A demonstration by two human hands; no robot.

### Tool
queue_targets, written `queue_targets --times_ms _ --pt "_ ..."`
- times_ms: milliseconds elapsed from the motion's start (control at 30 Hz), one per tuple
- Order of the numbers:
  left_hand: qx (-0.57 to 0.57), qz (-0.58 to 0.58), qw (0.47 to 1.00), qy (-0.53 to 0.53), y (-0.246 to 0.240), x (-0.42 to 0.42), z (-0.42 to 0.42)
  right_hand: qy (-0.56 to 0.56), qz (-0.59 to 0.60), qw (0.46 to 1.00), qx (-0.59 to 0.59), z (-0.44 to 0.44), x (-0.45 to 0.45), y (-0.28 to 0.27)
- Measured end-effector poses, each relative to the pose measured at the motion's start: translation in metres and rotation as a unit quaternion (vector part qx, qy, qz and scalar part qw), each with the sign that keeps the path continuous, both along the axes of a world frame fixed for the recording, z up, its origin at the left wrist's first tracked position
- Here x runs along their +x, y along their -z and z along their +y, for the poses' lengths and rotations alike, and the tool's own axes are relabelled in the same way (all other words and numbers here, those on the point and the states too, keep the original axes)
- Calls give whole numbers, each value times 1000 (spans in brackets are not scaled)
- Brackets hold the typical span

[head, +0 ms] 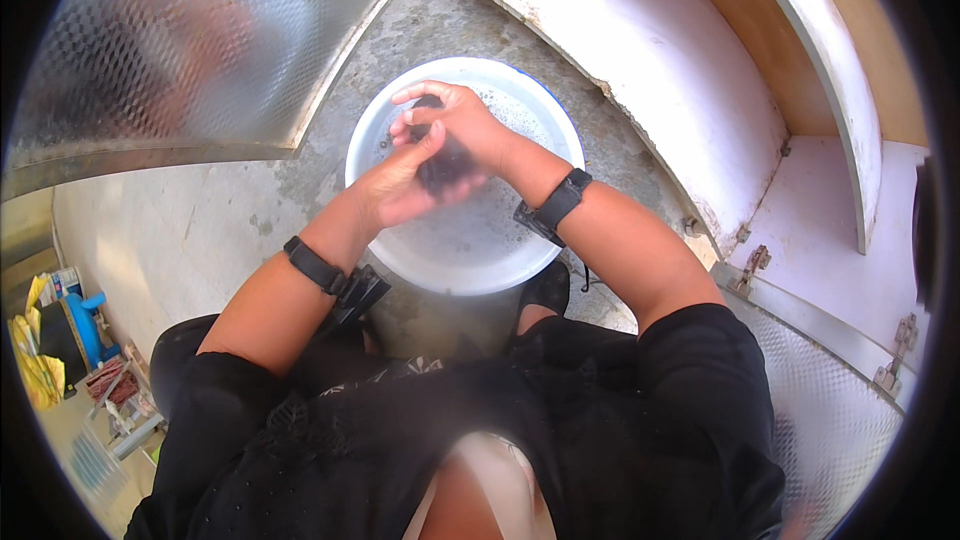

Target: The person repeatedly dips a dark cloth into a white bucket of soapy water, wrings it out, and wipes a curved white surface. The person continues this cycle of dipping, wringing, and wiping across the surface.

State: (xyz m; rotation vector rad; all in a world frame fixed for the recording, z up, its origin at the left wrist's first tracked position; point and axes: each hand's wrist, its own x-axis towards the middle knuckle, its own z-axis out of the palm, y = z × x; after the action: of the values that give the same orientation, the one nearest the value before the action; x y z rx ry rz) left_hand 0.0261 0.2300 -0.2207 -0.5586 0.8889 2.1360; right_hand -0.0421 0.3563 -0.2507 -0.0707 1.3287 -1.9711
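Observation:
A wide white basin [420,262] with a blue rim stands on the floor before me, holding cloudy, sudsy water. Over it, both my hands are pressed round a dark, wet item [446,165], perhaps cloth; its exact kind cannot be told. My left hand [401,180] lies beneath and to the near side, palm up, fingers blurred under the dark item. Across its top comes my right hand [454,120], fingers bent round the far end. Each wrist wears a black strap with a small black device.
Patterned cabinet doors [172,52] stand ajar at the upper left and lower right. A white cabinet panel [630,37] with chipped edges runs along the right, with metal hinges [754,266]. Yellow and blue items [82,330] lie at the far left. The concrete floor [277,202] is stained.

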Motion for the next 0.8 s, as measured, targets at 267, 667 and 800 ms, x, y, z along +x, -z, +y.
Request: queue_targets --times_ms 267,667,800 --pt "-32 -10 996 80 10 -3 -11 13 168 976 135 4 12 11" --pt "-122 -27 988 91 -1 -5 3 57 -63 995 -58 0 10 -11" --pt "-144 -19 986 76 -5 -2 13 62 -48 997 -7 -3 15 -13"
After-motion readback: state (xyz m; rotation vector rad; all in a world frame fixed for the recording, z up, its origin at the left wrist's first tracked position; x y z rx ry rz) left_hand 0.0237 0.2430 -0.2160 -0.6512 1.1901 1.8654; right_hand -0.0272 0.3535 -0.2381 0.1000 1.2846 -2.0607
